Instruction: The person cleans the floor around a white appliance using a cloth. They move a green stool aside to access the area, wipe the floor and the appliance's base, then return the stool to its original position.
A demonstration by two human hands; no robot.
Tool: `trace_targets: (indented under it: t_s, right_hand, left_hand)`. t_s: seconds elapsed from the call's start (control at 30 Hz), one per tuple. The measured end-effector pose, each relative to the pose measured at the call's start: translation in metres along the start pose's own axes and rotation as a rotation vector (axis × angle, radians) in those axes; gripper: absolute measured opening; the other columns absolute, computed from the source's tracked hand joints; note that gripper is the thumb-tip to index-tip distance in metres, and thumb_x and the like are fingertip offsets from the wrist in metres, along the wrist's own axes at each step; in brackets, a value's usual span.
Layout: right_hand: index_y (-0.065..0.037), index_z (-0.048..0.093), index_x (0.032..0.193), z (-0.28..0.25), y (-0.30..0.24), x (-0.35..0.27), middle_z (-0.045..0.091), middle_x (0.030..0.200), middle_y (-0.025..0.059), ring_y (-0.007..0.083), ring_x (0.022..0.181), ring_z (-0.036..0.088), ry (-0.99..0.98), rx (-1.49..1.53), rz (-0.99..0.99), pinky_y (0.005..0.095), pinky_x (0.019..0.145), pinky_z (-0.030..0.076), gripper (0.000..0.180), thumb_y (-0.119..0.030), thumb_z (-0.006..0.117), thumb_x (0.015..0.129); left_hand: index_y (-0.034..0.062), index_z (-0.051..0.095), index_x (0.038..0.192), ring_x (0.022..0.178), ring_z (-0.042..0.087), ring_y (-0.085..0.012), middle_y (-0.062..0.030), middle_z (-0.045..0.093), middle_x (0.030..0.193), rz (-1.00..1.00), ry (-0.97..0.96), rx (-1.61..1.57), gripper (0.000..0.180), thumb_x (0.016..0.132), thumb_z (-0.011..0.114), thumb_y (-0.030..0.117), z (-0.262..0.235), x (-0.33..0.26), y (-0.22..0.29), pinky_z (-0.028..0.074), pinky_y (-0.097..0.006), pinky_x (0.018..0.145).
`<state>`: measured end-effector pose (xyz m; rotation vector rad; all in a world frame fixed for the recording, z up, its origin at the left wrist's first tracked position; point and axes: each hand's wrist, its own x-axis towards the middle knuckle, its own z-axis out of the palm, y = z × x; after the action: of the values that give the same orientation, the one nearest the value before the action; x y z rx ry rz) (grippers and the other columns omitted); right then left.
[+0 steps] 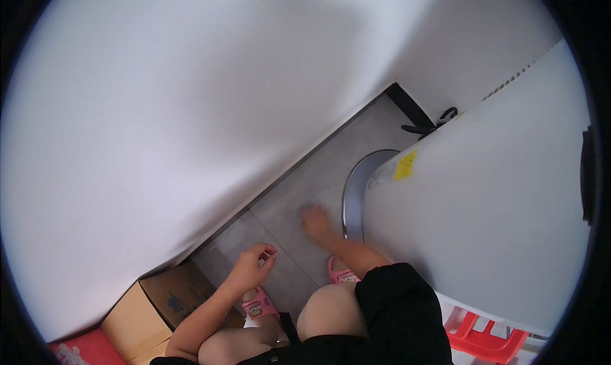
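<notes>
My left hand (253, 267) hangs above the floor in front of my left knee. Its fingers are loosely curled, with a gap between thumb and fingertips, and I make out nothing held in it. Farther ahead, my right hand (316, 224) reaches down over the grey tiled floor (273, 228), left of the rounded base (354, 196) of a tall white appliance (471, 206). Motion smears its fingers. A dim greyish patch shows at the fingertips; whether it is an object or blur is unclear.
A white wall (191, 110) with a dark skirting strip borders the floor. Black cable (447, 115) lies behind the appliance. Cardboard boxes (178, 296) stand at the lower left, a red plastic item (487, 339) at the lower right. Pink slippers (258, 306) are on my feet.
</notes>
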<state>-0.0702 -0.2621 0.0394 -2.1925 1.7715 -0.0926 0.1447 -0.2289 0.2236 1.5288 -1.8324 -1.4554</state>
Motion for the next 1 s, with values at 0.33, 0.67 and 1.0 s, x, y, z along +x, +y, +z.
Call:
trace_targets:
  t_s: [0.33,0.67,1.0]
  right_hand:
    - [-0.004,0.052,0.1,-0.01,0.02,0.026,0.051,0.094,0.0173,0.0324,0.084,0.051,0.147,-0.017,0.239,0.0449,0.069,0.043,0.029,-0.014,0.051,0.073]
    - [-0.008,0.051,0.107,0.014,-0.071,-0.009,0.048,0.098,0.0202,0.0351,0.092,0.048,-0.01,0.239,-0.294,0.0459,0.074,0.04,0.033,-0.014,0.047,0.075]
    - [-0.014,0.056,0.099,0.024,-0.061,-0.009,0.05,0.1,0.0112,0.0297,0.092,0.048,0.03,-0.03,-0.927,0.0448,0.077,0.04,0.023,-0.021,0.047,0.079]
  left_hand:
    - [0.0024,0.057,0.1,0.084,0.058,-0.0261,-0.0152,0.058,0.095,-0.056,-0.216,0.181,0.026,0.077,0.058,0.015,-0.039,-0.023,0.028,0.046,-0.034,0.074]
    - [0.0033,0.055,0.103,0.087,0.056,-0.0306,-0.0173,0.056,0.096,-0.082,-0.224,0.348,0.029,0.078,0.057,0.019,-0.073,-0.065,0.04,0.045,-0.037,0.076]
    - [0.0076,0.056,0.104,0.083,0.055,-0.0345,-0.0165,0.056,0.089,-0.077,-0.309,0.344,0.03,0.078,0.055,0.023,-0.071,-0.08,0.044,0.044,-0.04,0.074]
